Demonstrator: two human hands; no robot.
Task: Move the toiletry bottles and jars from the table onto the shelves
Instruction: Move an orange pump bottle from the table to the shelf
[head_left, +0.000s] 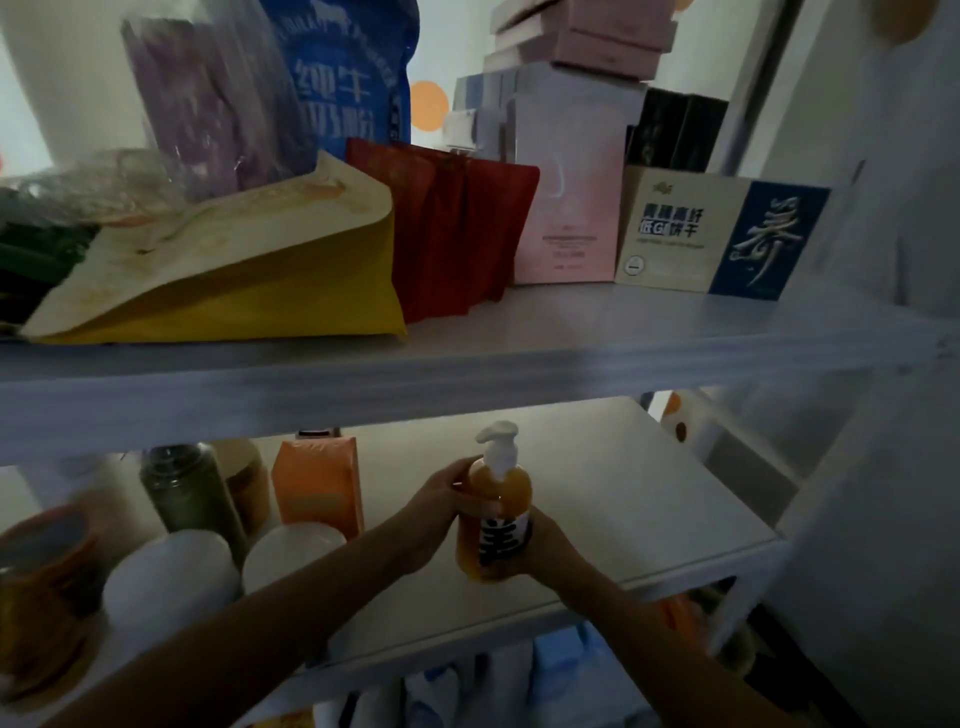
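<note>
Both hands grip the tall orange plastic bottle with the white pump top (497, 512). The left hand (434, 512) wraps its side and the right hand (550, 545) holds it low down. It looks to be resting on the white lower shelf (649, 509), near the front edge.

I think this is the putting-down step. Next, the hands must let go softly so the bottle stays up.

An orange box (319, 483) at 10 o'clock and a white round lid (291, 558) at 8 o'clock stand near the left hand and could get bumped. Farther up, at 12 o'clock, the upper shelf (519, 364) hangs over.

Single head view, close, facing shelves (467, 374), angled slightly down.
</note>
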